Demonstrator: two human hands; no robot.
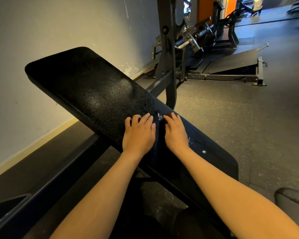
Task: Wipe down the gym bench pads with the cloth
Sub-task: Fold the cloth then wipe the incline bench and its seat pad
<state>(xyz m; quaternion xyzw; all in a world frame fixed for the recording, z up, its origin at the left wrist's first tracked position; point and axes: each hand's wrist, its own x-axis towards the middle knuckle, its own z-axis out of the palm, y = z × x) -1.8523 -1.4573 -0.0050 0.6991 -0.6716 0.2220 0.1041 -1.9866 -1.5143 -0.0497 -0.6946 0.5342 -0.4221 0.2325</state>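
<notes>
With left hand (138, 134) and right hand (176, 133) flat — grip spread, nothing pinched — push the cloth (198, 133) evenly toward the pad's (93, 87) far end.

The dark cloth (212, 157) merges with the black pad (86, 83), so its edges are hard to trace, and the left hand (138, 133) and right hand (175, 131) cover part of it. Whether the right fingertips press or pinch it is unclear. Both forearms run off the near edge. A rounded dark object (292, 199) at near right is cut off. The far-right machines (255, 4) are blurred, and the upright post (166, 31) is cropped at the top.
</notes>
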